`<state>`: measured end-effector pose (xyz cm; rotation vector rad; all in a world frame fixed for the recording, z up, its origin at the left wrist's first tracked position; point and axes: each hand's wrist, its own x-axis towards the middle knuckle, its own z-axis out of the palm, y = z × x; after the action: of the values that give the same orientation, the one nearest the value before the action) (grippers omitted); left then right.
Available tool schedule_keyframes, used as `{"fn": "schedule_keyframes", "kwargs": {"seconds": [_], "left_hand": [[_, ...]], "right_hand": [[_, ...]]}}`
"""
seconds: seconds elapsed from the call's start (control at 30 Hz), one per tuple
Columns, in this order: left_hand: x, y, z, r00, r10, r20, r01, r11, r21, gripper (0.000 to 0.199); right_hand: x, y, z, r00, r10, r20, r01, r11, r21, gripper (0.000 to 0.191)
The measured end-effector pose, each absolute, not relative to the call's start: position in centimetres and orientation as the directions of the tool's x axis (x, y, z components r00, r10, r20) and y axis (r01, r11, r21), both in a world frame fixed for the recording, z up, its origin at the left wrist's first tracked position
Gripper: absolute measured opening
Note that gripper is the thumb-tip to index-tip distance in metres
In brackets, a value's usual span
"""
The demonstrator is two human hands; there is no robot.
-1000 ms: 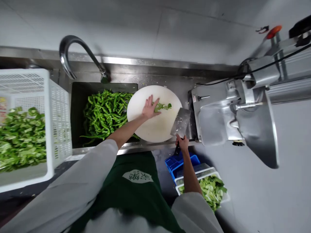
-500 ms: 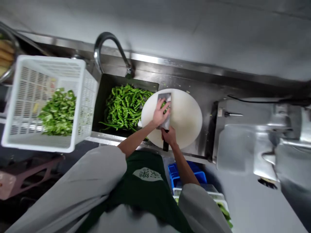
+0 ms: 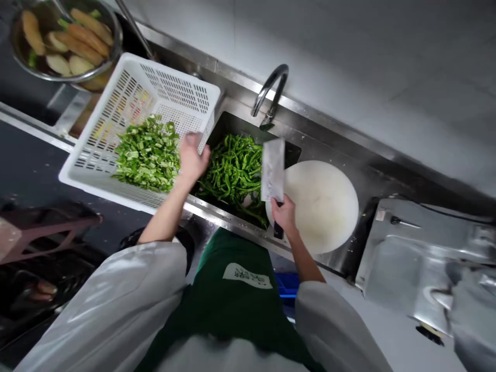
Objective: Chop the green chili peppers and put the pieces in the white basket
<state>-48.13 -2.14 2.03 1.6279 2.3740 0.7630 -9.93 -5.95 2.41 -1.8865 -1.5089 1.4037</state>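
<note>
The left hand (image 3: 192,157) is a blur right now, poised over the right side of a white perforated plastic basket (image 3: 172,85), and it blots out a stretch of that rim. Fingers look bunched, thumb standing off to the side, but whether they pinch anything or touch the rim, I can't tell. Inside the basket sits a heap of chopped pale-and-dark-green vegetable pieces (image 3: 145,155), its right edge partly behind the hand.

Over to the right hand (image 3: 283,213): closed firmly round the black handle of a wide rectangular steel cleaver (image 3: 273,168), blade pointing away from the body. That blade crosses the right part of a dark rectangular sink (image 3: 242,124), covering some of the long green peppers (image 3: 232,170) in it, and the left edge of a round white cutting board (image 3: 320,206).

A curved chrome tap (image 3: 283,80) arches behind the sink. Top left, a round metal bowl (image 3: 70,78) of orange and pale vegetables is cut by the frame; a steel machine (image 3: 403,271) runs off at right. Below, the dark green apron (image 3: 240,315) and right sleeve hide most of something blue.
</note>
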Motion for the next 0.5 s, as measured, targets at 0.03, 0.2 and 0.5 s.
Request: {"fn": "schedule_keyframes", "kwargs": {"seconds": [0.03, 0.2, 0.5], "left_hand": [[-45.9, -1.7, -0.1, -0.324, 0.946, 0.012, 0.794, 0.265, 0.547, 0.056], [-39.2, -0.4, -10.5, -0.308, 0.691, -0.654, 0.624, 0.666, 0.410, 0.097], [-36.8, -0.3, -21.3, -0.479, 0.650, -0.589, 0.630, 0.723, 0.285, 0.112]], "right_hand": [[-8.0, -5.8, 2.2, 0.030, 0.896, -0.443, 0.600, -0.370, -0.710, 0.026], [-0.3, -8.0, 2.4, 0.320, 0.885, -0.339, 0.784, -0.448, -0.429, 0.024], [1.1, -15.2, 2.4, 0.504, 0.807, -0.307, 0.793, -0.574, -0.206, 0.029]]}}
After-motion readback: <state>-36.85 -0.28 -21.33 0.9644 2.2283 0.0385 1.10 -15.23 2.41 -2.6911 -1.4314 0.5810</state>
